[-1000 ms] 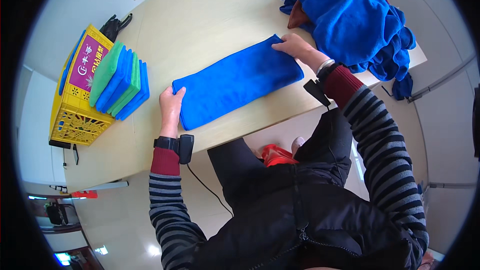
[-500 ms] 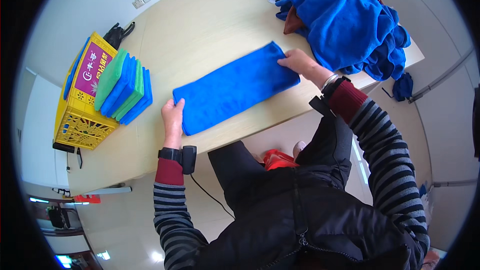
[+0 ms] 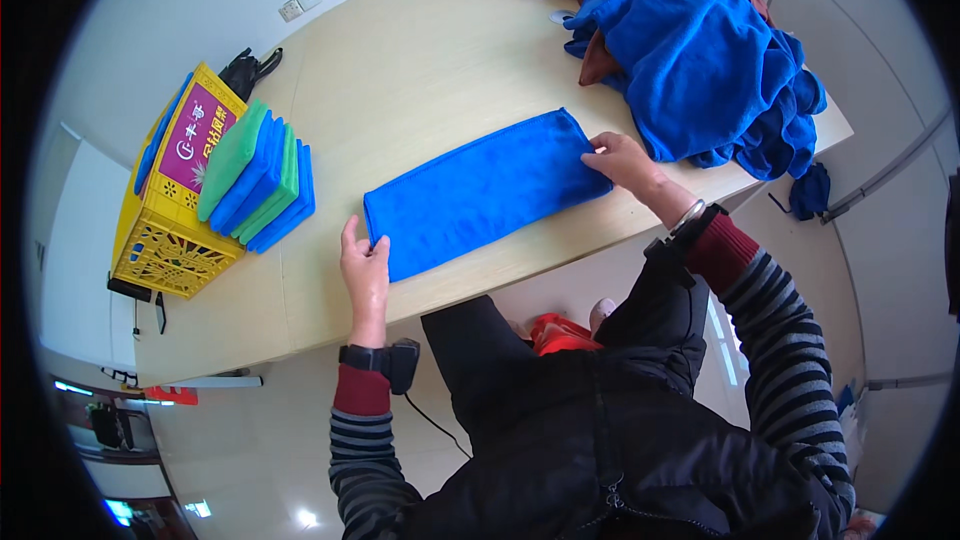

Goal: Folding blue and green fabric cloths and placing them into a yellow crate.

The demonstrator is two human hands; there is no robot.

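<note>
A blue towel (image 3: 485, 195), folded into a long rectangle, lies slantwise near the table's front edge. At its left end is my left hand (image 3: 364, 265), with thumb and fingers apart and the thumb against the towel's edge. My right hand (image 3: 632, 168) pinches the towel's right end between thumb and fingers. Left of the towel, a stack of folded green and blue towels (image 3: 262, 178) leans against a yellow plastic crate (image 3: 180, 240). A large heap of loose blue cloths (image 3: 700, 70) lies at the far right, close beyond my right hand.
The pale wooden table (image 3: 400, 70) meets a white wall with a socket (image 3: 300, 2). A black strapped item (image 3: 250, 70) sits behind the crate. Some dark blue cloth (image 3: 808, 192) hangs past the table's right edge. A red bag (image 3: 562, 333) is on the floor between my legs.
My left hand has loosened from the towel's left end, its fingers spreading apart. The towel now lies flat, and my right hand stays at its right end. The view has shifted slightly.
</note>
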